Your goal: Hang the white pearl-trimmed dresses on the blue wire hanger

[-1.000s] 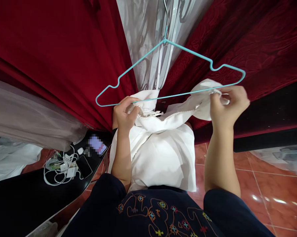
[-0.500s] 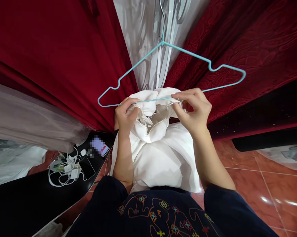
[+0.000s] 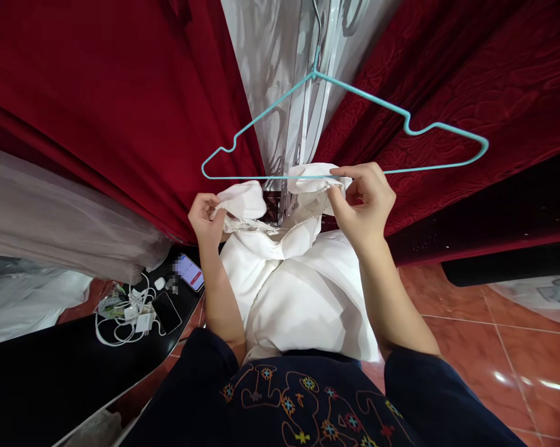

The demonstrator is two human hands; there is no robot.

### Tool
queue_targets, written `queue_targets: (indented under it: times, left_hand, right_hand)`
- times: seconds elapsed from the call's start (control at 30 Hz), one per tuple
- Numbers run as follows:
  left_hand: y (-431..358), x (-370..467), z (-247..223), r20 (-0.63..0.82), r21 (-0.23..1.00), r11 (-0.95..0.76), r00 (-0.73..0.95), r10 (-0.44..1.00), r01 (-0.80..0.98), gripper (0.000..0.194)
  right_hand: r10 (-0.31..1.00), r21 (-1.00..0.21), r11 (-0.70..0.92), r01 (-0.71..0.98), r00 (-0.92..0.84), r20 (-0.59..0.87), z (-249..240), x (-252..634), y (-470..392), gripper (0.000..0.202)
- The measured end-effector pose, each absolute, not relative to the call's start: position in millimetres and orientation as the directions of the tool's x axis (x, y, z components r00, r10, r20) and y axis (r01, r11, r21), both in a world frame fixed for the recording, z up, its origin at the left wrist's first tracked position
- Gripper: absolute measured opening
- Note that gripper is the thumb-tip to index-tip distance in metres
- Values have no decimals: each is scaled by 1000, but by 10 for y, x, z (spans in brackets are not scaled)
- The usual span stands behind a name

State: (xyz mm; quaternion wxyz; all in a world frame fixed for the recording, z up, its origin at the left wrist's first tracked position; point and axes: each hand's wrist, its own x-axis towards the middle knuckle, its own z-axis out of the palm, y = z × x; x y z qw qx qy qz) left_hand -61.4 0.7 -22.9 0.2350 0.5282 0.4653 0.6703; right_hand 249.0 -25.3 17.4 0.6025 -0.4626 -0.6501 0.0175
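Observation:
A white dress with pearl trim along its neckline lies over my lap. My left hand pinches the left shoulder part of the dress, apart from the hanger. My right hand grips the right shoulder part, its fingers touching the bottom bar of a light blue wire hanger. The hanger hangs by its hook in front of me, its bottom bar passing above the open neckline. The fingertips of my left hand are partly covered by fabric.
Red curtains hang on both sides. At the left, a black bench holds a lit phone, a dark phone and white cables. Reddish tiles cover the floor at the right.
My left hand has left the hanger's bar and moved left and down, spreading the dress's neckline wider. The hanger has shifted a little to the right. My right hand has barely moved.

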Motion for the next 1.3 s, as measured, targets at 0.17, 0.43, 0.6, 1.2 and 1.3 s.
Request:
queue_targets:
  times: [0.17, 0.43, 0.6, 1.2, 1.3]
  left_hand:
    - [182, -729, -83, 524, 849, -442, -572, 630, 291, 22]
    - [504, -591, 631, 640, 759, -591, -480, 600, 273, 35]
    - [523, -386, 831, 655, 754, -597, -378, 655, 272, 29]
    - [-77, 292, 286, -21, 995, 40, 202, 979, -87, 62]
    - [-23, 576, 227, 43, 878, -15, 48, 998, -478, 42]
  right_hand:
    - [662, -599, 528, 602, 150, 734, 189, 2544, -249, 18]
    - [659, -600, 547, 585, 142, 739, 226, 2564, -285, 16]
    - [652, -611, 573, 547, 147, 744, 184, 2529, -265, 14]
    - [681, -678, 622, 391, 158, 715, 129, 2499, -148, 29]
    - [689, -680, 611, 405, 150, 709, 139, 2468, -159, 26]
